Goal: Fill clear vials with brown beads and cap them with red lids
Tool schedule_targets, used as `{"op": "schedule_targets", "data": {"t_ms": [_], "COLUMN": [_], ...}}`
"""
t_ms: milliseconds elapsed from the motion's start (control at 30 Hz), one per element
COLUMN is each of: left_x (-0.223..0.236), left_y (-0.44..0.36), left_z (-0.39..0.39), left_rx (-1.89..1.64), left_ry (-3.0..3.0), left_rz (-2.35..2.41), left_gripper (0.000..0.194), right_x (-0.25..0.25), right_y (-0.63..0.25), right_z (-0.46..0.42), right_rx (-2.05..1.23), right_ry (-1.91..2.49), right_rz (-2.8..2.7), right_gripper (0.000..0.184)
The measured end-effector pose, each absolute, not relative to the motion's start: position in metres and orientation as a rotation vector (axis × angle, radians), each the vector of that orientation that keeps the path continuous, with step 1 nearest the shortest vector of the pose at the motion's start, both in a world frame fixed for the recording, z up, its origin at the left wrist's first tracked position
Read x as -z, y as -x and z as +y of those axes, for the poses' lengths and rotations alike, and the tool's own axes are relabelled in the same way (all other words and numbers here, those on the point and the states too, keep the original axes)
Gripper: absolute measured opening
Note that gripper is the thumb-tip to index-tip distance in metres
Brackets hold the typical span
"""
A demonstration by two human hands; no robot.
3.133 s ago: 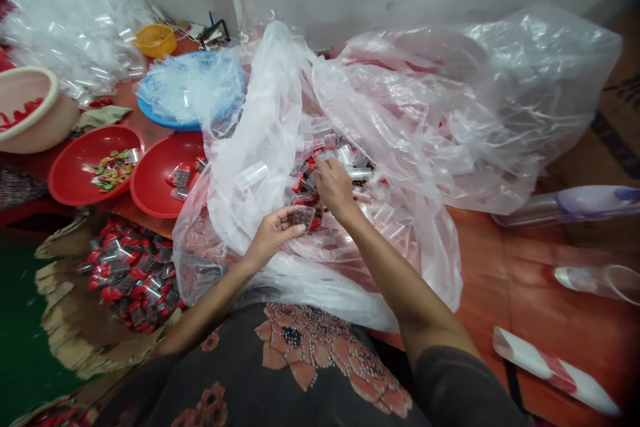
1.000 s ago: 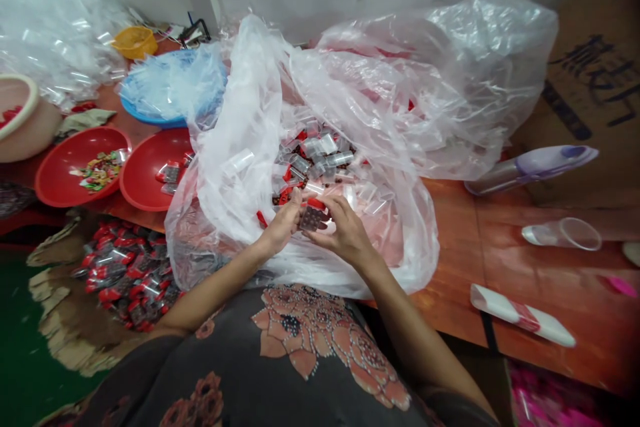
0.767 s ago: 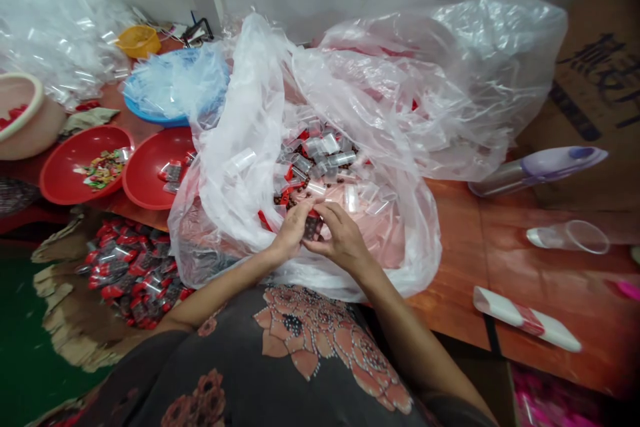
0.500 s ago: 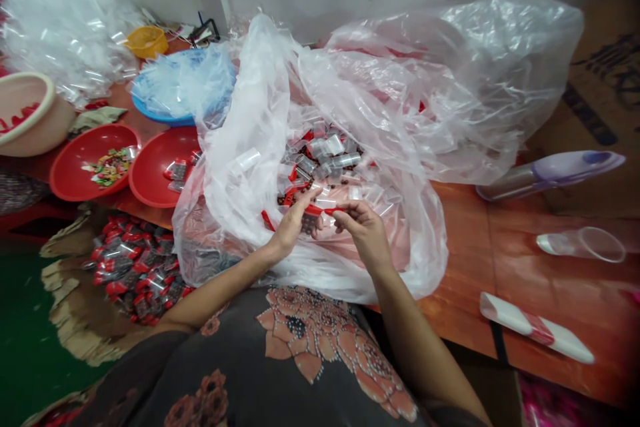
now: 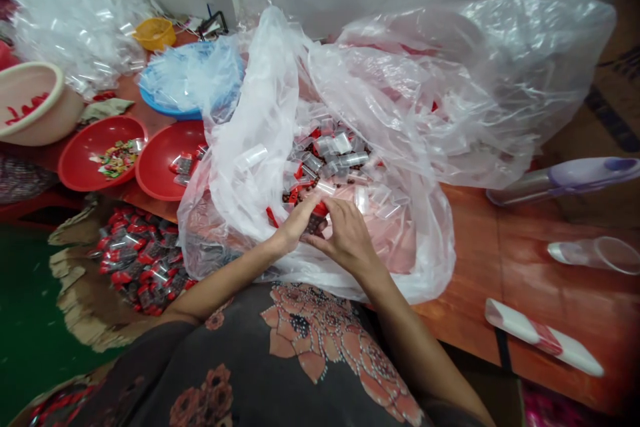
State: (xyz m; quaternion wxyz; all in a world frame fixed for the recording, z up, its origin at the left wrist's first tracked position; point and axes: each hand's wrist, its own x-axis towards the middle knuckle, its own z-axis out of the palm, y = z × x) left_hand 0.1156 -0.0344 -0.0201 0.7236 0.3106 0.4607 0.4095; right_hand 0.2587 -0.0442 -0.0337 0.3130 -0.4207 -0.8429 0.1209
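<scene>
Between my two hands, over the opened clear plastic bag (image 5: pixel 260 107), is a small clear plastic container (image 5: pixel 316 221) with a red cap and dark brown balls inside. My left hand (image 5: pixel 295 225) is closed round its left side. Fingers of my right hand (image 5: pixel 349 237) press on the red cap and right side, hiding much of it. Just beyond my hands, clear containers (image 5: pixel 354 159), red caps (image 5: pixel 299 171) and loose brown balls lie in the bag.
Left of the bag stand a red bowl (image 5: pixel 145 173) with a few filled containers, another red bowl (image 5: pixel 70 163) with colourful wrapped pieces, and a blue basin (image 5: pixel 155 107). A carton (image 5: pixel 67 280) below holds many red-capped containers. A plastic cup (image 5: pixel 595 253) lies at right.
Both hands, once apart over the pile, came together round the container. Half a second ago my right hand pulled a red strip out to the right; now it is back against the cap.
</scene>
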Motion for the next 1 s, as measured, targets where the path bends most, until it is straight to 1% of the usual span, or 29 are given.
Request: {"op": "schedule_targets", "data": {"t_ms": [100, 200, 300, 367, 467, 533, 600, 733, 833, 933, 967, 1000], "left_x": [0.025, 0.030, 0.032, 0.033, 0.032, 0.032, 0.032, 0.033, 0.032, 0.016, 0.006, -0.005], "left_y": [-0.115, -0.112, -0.108, -0.107, -0.106, -0.106, -0.106, -0.108, -0.107, -0.090, -0.077, -0.060], "left_z": [-0.039, -0.046, -0.050, -0.050, -0.049, -0.048, -0.048, -0.052, -0.056, -0.055, -0.053, -0.049], "left_rx": [-0.929, -0.942, -0.959, -0.936, -0.865, -0.848, -0.876, -0.937, -0.925, -0.967, -1.016, -1.089], "left_ry": [-0.672, -0.678, -0.636, -0.577, -0.524, -0.514, -0.499, -0.456, -0.453, -0.652, -0.771, -0.907], "left_rz": [1.024, 1.006, 1.043, 1.080, 1.071, 1.055, 1.066, 1.130, 1.146, 1.158, 1.183, 1.224], "left_gripper": [0.045, 0.045, 0.044, 0.046, 0.056, 0.059, 0.055, 0.037, 0.042, 0.049, 0.050, 0.050], "right_x": [0.036, 0.039, 0.043, 0.044, 0.045, 0.046, 0.046, 0.048, 0.045, 0.040, 0.040, 0.041], "right_y": [-0.258, -0.257, -0.256, -0.255, -0.254, -0.253, -0.252, -0.248, -0.243, -0.244, -0.248, -0.254], "right_z": [-0.040, -0.038, -0.039, -0.038, -0.036, -0.034, -0.033, -0.036, -0.040, -0.038, -0.034, -0.028], "right_rx": [-0.260, -0.240, -0.237, -0.283, -0.365, -0.379, -0.363, -0.373, -0.434, -0.495, -0.516, -0.532], "right_ry": [1.006, 0.940, 0.909, 0.903, 0.904, 0.899, 0.882, 0.844, 0.860, 0.862, 0.889, 0.943], "right_rz": [-2.269, -2.322, -2.352, -2.367, -2.379, -2.383, -2.392, -2.408, -2.406, -2.394, -2.381, -2.364], "right_gripper": [0.069, 0.065, 0.066, 0.068, 0.068, 0.067, 0.067, 0.069, 0.072, 0.078, 0.077, 0.072]}}
